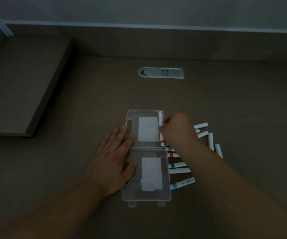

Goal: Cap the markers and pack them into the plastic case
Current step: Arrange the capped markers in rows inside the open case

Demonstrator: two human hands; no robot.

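Note:
A clear plastic case [146,195] lies open flat on the brown desk, both halves showing white labels. My left hand [112,163] rests flat with straight fingers on the case's left edge. My right hand [177,130] pinches a white marker with an orange band [161,128], which lies along the right wall of the far half. Several more markers [179,165] with green, red and blue bands lie just right of the case, partly under my right forearm. White caps [211,140] are scattered further right.
A recessed power socket strip [161,72] sits in the desk behind the case. A raised brown shelf block [23,87] stands at the left. The wall and its pale ledge run along the back.

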